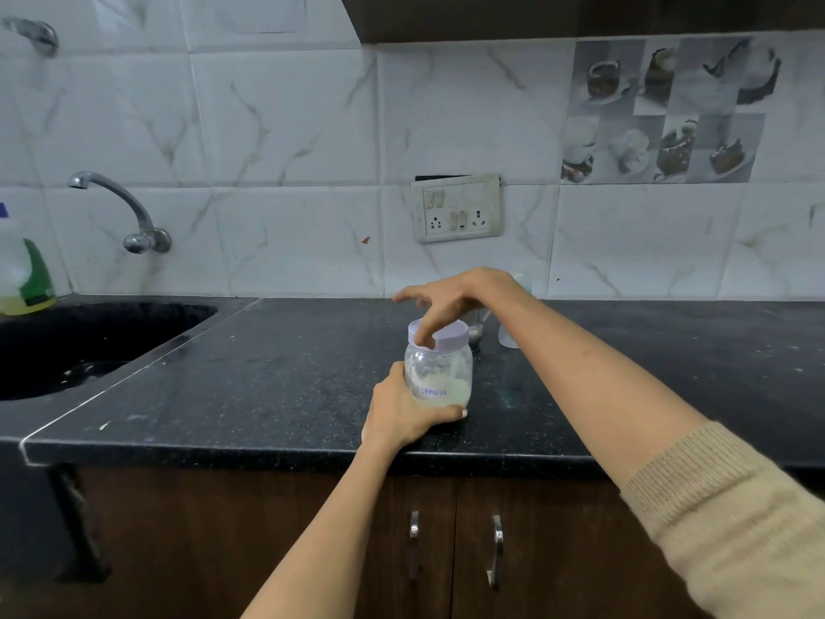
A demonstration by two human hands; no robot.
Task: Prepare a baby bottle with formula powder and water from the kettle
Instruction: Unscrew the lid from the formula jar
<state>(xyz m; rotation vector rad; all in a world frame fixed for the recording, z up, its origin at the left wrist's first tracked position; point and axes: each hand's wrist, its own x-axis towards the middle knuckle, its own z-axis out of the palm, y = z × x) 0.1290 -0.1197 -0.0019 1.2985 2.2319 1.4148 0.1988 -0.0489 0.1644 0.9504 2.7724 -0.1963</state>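
- Glass (477, 326), far side of the jar (439, 373): mostly hidden behind the right hand (451, 301) and the lid (442, 335); only its right edge and a spoon handle (485, 315) show.
- Baby bottle (513, 332), far right of the jar: middle covered by the right forearm; its contents cannot be told.
- Jar label (432, 390): first letters blurred, partly covered by the left hand (402, 413).
- Right fingertips (404, 299): motion-blurred.
- Green-labelled bottle (22, 270), far left: cut off by the picture edge.
- Sink (89, 341): left part cut off, interior too dark to read.
- Upper tap (35, 33): cut off at the left edge.
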